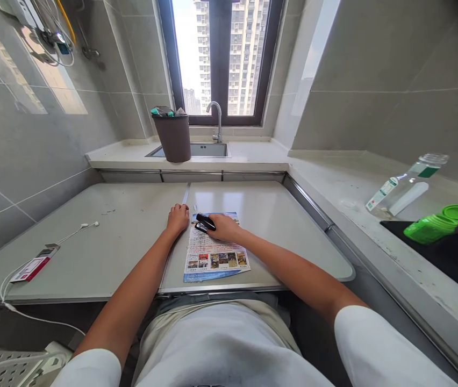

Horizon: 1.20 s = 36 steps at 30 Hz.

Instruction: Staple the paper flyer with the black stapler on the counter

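My right hand [224,227] is wrapped around a black stapler [206,222], just above the upper part of a printed leaflet [216,258]. The leaflet lies on the folding table, with rows of text, a strip of small photos and a blue lower edge. Palm down on the tabletop [132,236], my left hand [178,218] rests left of the leaflet, by the table's middle seam. It holds nothing that I can see, and its fingers lie on the surface, partly foreshortened. Small pale strips [195,207] lie just beyond the leaflet.
To the left lie a red-and-white box [35,266] and white earphones [87,224] with a cable. At the back, a brown bin [172,137] stands by the sink [208,150]. On the right ledge are a clear bottle [410,185] and a green container [430,228].
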Each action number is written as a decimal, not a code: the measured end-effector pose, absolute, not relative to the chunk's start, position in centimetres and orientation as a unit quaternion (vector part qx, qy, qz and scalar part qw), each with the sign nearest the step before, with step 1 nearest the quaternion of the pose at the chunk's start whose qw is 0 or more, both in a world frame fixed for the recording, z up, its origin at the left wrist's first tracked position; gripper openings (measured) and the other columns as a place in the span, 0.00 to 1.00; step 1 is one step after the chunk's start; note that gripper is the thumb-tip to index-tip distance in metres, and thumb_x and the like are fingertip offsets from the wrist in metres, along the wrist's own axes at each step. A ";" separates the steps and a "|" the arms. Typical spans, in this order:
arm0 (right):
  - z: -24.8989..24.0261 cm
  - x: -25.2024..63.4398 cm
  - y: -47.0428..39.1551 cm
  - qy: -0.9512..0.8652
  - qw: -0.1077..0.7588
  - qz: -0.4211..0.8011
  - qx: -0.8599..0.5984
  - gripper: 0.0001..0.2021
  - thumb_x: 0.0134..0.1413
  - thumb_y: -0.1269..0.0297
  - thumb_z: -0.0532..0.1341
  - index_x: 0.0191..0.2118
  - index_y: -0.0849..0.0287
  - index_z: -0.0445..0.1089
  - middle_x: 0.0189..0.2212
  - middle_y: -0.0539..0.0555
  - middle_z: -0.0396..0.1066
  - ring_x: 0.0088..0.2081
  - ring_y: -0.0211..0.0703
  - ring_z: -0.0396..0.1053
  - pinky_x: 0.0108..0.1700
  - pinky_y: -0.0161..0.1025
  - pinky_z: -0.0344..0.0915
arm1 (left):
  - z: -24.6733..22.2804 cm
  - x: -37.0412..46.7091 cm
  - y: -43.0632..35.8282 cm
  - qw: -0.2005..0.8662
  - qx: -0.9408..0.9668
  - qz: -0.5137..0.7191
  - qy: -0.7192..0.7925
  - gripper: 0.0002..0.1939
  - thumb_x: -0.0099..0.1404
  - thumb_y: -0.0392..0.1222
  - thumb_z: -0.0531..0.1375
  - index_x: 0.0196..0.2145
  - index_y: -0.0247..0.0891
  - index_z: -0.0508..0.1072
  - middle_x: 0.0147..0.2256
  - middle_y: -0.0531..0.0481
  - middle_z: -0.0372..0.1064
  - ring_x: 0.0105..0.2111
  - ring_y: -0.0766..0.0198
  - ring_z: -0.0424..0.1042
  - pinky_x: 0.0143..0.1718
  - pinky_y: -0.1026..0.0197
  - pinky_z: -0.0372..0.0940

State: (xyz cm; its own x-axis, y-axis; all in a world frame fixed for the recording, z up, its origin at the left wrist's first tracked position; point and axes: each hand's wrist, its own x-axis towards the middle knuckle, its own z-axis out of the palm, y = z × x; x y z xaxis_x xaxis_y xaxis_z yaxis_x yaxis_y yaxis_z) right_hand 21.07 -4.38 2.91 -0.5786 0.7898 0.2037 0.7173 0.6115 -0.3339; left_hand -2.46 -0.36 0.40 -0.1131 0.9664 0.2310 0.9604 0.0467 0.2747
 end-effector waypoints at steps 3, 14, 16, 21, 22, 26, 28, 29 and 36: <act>3.0 24.5 -4.7 -0.877 0.186 0.115 -0.427 0.08 0.59 0.61 0.67 0.42 0.56 0.73 0.41 0.55 0.79 0.39 0.47 0.74 0.36 0.37 0.58 | 0.7 -1.9 -0.4 0.012 0.661 0.203 0.722 0.16 0.75 0.38 0.52 0.53 0.36 0.76 0.56 0.33 0.68 0.58 0.43 0.67 0.60 0.46 0.62; 2.3 27.4 -4.0 -0.866 0.220 0.149 -0.423 0.08 0.62 0.61 0.66 0.45 0.57 0.73 0.42 0.54 0.78 0.41 0.46 0.72 0.41 0.37 0.60 | 1.9 1.5 -3.2 0.208 0.866 0.207 0.405 0.23 0.66 0.49 0.68 0.57 0.43 0.76 0.55 0.42 0.74 0.57 0.49 0.71 0.62 0.50 0.65; 2.3 27.9 -3.6 -0.870 0.222 0.144 -0.416 0.10 0.62 0.61 0.68 0.46 0.57 0.73 0.44 0.55 0.77 0.43 0.47 0.72 0.42 0.38 0.60 | 1.5 1.6 -3.1 0.185 0.876 0.207 0.394 0.23 0.65 0.50 0.69 0.56 0.43 0.76 0.55 0.41 0.73 0.57 0.47 0.71 0.62 0.48 0.65; 2.3 29.1 -2.6 -0.892 0.220 0.149 -0.365 0.11 0.63 0.64 0.68 0.49 0.57 0.72 0.46 0.56 0.75 0.44 0.47 0.71 0.45 0.40 0.62 | 0.8 1.4 -2.5 0.158 0.890 0.235 0.358 0.18 0.67 0.51 0.67 0.51 0.41 0.77 0.53 0.41 0.75 0.54 0.47 0.73 0.58 0.46 0.67; 2.1 29.3 -2.4 -0.895 0.223 0.149 -0.356 0.11 0.63 0.64 0.67 0.49 0.57 0.72 0.46 0.56 0.75 0.45 0.47 0.71 0.46 0.41 0.63 | 0.8 1.4 -2.5 0.158 0.890 0.238 0.356 0.17 0.67 0.51 0.68 0.50 0.41 0.78 0.53 0.41 0.75 0.54 0.47 0.74 0.58 0.47 0.67; 1.7 30.0 -1.6 -0.901 0.230 0.160 -0.331 0.14 0.63 0.63 0.68 0.52 0.58 0.72 0.47 0.58 0.75 0.49 0.51 0.71 0.51 0.45 0.65 | 1.1 1.4 -2.7 0.175 0.884 0.246 0.357 0.14 0.66 0.51 0.68 0.44 0.41 0.79 0.50 0.43 0.77 0.52 0.50 0.75 0.57 0.49 0.67; 1.9 30.8 -1.2 -0.899 0.243 0.179 -0.319 0.18 0.61 0.62 0.70 0.55 0.57 0.72 0.48 0.58 0.76 0.49 0.52 0.72 0.52 0.47 0.67 | 1.2 1.5 -2.7 0.183 0.881 0.245 0.360 0.12 0.66 0.51 0.68 0.40 0.40 0.79 0.48 0.44 0.78 0.50 0.51 0.76 0.55 0.50 0.67; 2.1 31.3 -1.1 -0.896 0.256 0.187 -0.310 0.19 0.60 0.60 0.71 0.55 0.57 0.72 0.48 0.58 0.76 0.48 0.51 0.72 0.51 0.47 0.67 | 1.3 1.5 -2.6 0.185 0.881 0.244 0.360 0.12 0.66 0.51 0.69 0.39 0.40 0.79 0.47 0.44 0.78 0.49 0.52 0.76 0.55 0.51 0.67; 3.4 34.6 -0.8 -0.893 0.350 0.177 -0.220 0.14 0.71 0.56 0.61 0.34 0.54 0.78 0.35 0.56 0.76 0.38 0.47 0.71 0.43 0.45 0.68 | 1.0 1.4 -2.1 0.202 0.877 0.241 0.362 0.13 0.65 0.53 0.69 0.38 0.41 0.79 0.48 0.44 0.78 0.50 0.52 0.76 0.55 0.51 0.67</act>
State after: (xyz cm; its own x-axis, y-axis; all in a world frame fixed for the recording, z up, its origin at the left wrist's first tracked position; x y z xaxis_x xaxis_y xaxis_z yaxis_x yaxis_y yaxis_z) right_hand 34.57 -0.78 3.40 -0.6588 0.5164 0.5470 0.2694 0.8409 -0.4694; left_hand 1.36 -2.09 0.99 0.6209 0.7334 0.2769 0.5383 -0.6557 0.5294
